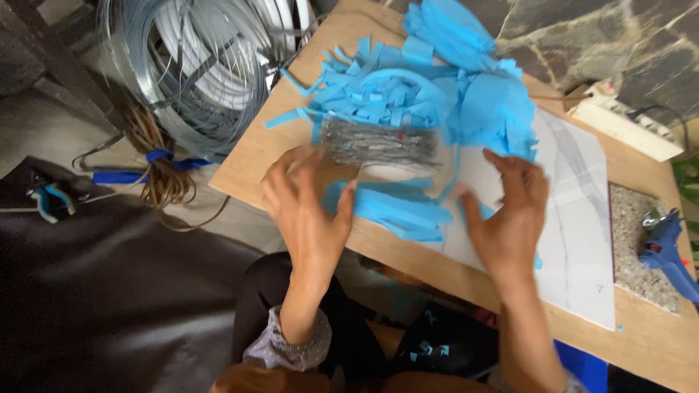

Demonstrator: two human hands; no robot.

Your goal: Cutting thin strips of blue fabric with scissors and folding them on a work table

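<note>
The left hand lies flat with spread fingers, its thumb touching the blue paper strips, at 9 o'clock from them. The right hand is open too, holding nothing, at 3 o'clock. The bundle of cut wires lies at 12 o'clock, on the wooden board.

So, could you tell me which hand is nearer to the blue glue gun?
Right. The right hand lies on the white sheet, nearer the blue glue gun; the left hand is further away, beyond the blue strips.
</note>
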